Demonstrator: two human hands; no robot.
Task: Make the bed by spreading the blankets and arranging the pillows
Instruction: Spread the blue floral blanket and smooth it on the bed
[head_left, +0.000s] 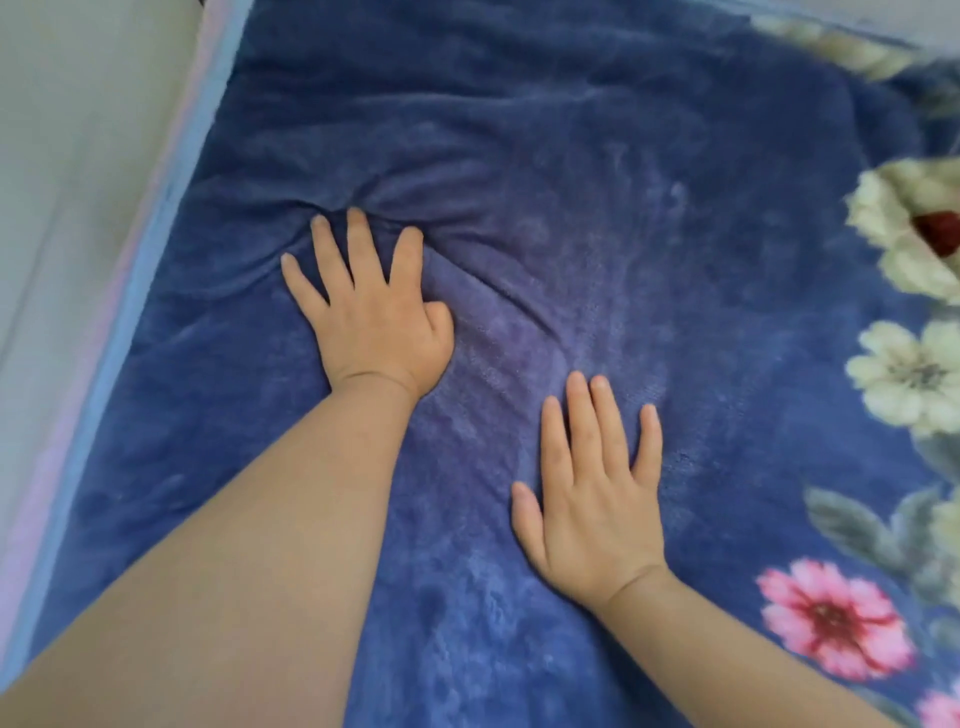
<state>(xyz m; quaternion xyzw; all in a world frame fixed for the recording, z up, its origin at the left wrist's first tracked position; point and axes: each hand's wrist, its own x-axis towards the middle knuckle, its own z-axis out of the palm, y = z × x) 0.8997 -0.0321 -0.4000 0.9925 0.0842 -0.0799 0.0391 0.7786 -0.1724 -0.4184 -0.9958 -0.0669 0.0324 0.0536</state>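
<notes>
A plush blue blanket with cream and pink flowers along its right side covers the bed and fills most of the view. My left hand lies flat on it at centre left with fingers spread, and folds of fabric bunch up around the fingertips and thumb. My right hand presses palm down on the blanket lower and to the right, fingers apart, holding nothing. No pillow is visible.
A pink and light blue bed edge runs diagonally down the left side. Beyond it is a pale wall or floor surface. The blanket's flowered border lies to the right.
</notes>
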